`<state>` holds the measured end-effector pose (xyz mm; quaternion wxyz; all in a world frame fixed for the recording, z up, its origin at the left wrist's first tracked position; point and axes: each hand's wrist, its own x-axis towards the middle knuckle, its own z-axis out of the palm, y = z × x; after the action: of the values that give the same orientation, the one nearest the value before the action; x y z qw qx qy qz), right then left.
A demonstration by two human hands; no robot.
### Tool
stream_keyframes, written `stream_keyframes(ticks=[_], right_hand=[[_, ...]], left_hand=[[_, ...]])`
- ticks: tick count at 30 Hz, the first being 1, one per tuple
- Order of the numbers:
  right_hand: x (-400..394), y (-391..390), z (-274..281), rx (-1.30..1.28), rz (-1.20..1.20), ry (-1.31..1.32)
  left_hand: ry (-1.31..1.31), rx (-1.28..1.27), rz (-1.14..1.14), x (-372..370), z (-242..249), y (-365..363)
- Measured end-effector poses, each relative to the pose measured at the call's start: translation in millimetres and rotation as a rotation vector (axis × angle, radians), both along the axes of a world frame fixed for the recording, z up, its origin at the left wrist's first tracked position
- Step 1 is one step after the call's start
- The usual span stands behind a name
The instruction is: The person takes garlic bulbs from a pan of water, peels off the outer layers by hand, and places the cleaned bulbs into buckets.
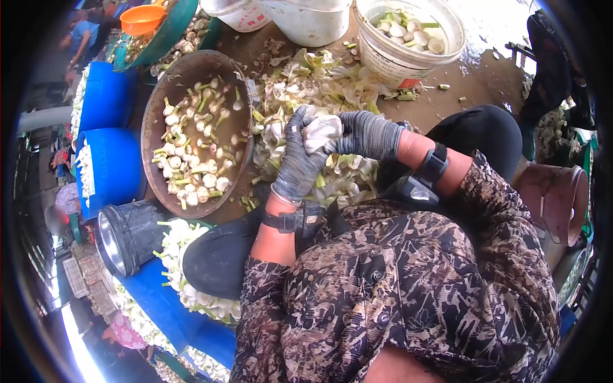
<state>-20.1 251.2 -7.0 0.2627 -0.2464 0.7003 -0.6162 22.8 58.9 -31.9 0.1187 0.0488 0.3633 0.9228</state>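
Observation:
Between my two gloved hands, above a heap of loose peels [348,89], is a whitish garlic bulb [321,133]. My left hand [299,156] wears a grey striped glove and grips the bulb from its left side, with the thumb up. Fingers of my right hand [370,134], in a matching glove, close on the bulb from the right. A wide brown basin [153,127] to the left holds many garlic bulbs with green stems in brownish water. A white bucket [408,60] at the top right contains peeled bulbs.
Blue barrels [118,169] of garlic line the left side, near a dark bucket [137,233]. More white buckets [310,22] stand at the top. An orange basket [142,20] is at the upper left. A reddish bucket [552,201] stands right. People are partly visible at both edges.

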Motion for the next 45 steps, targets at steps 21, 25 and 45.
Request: stream_keyframes(ticks=[21, 25, 45], right_hand=[[-48, 42, -11, 0.912, -0.293, 0.321], [-15, 25, 15, 0.522, -0.336, 0.730], [-31, 32, 2, 0.469, -0.453, 0.776]], left_hand=[[0.232, -1.006, -0.093, 4, 45, 4], [0.220, -1.151, -0.008, 0, 41, 0], [0.410, -1.272, -0.043, -11, 29, 5]])
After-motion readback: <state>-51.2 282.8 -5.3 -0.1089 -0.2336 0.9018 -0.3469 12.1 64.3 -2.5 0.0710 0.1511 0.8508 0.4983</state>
